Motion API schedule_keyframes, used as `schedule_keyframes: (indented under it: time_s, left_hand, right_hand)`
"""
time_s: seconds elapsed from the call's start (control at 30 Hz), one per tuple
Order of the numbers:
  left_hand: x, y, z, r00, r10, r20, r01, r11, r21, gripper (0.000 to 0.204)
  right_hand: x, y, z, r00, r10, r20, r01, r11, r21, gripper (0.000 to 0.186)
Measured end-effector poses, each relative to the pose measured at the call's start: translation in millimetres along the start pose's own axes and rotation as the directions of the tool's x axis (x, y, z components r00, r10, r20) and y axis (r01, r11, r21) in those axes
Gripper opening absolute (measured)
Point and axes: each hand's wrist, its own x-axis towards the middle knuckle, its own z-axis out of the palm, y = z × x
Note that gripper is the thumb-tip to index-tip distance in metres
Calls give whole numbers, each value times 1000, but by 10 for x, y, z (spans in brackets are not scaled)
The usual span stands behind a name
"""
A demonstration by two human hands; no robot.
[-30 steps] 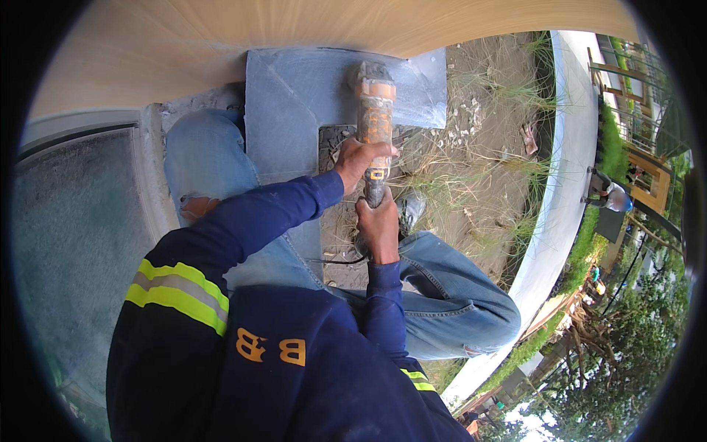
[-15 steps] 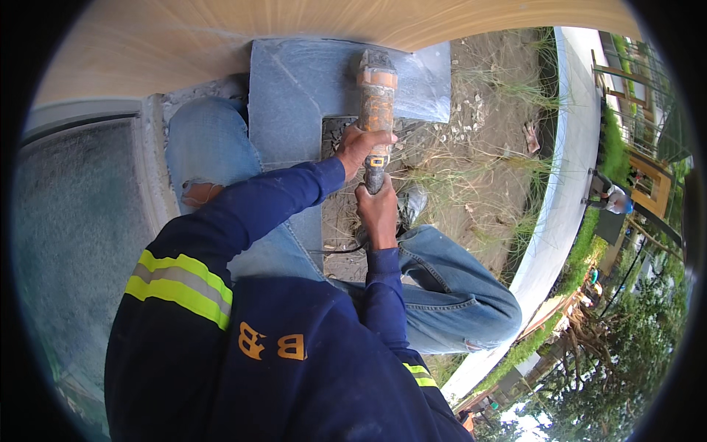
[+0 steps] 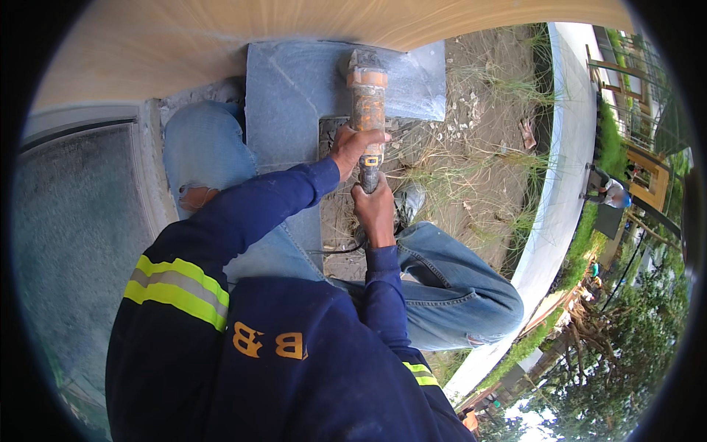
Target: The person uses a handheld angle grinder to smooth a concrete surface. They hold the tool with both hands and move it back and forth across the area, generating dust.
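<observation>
A dusty orange and black angle grinder [image 3: 367,110] points away from me, its grey metal head over a blue-grey stone slab [image 3: 287,85]. My left hand [image 3: 352,149] is wrapped round the middle of its body, the thumb lying across the top. Nearer to me, my right hand [image 3: 375,211] grips the narrow rear handle. The underside of the head, and any disc there, is hidden from view. Pale dust lies on the slab to the right of the head. A dark cord [image 3: 339,252] runs below my right hand.
A tan wall panel [image 3: 184,44] borders the slab's far side. At left is a framed grey panel [image 3: 74,221]. Soil with grass and rubble [image 3: 479,169] lies right, before a pale concrete kerb [image 3: 549,191]. My bent knees flank the tool. A person in a blue helmet [image 3: 615,196] is far right.
The grinder and both my hands have shifted slightly left along the slab. My grip is the same, and the view has moved a little.
</observation>
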Motion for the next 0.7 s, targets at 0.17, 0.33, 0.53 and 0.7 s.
schedule_keyframes:
  time_s: [0.17, 0.33, 0.53, 0.7]
  left_hand:
    - [-115, 20, 75, 1000, -24, -1, 24, 1000, 15, 37]
    - [39, 40, 52, 1000, -2, 15, 2, 999, 49, 38]
    - [-86, 1, 39, 1000, 4, -26, -4, 1000, 6, 37]
    - [23, 2, 31, 1000, -19, 21, 18, 998, 53, 37]
  right_hand:
    - [-43, 86, -10, 998, 55, 29, -56, 997, 48, 42]
    - [42, 3, 45, 994, 109, 7, -109, 992, 65, 41]
    - [-38, 80, -12, 1000, 6, 18, -6, 999, 39, 42]
    - [42, 106, 68, 995, 94, 22, -96, 993, 64, 43]
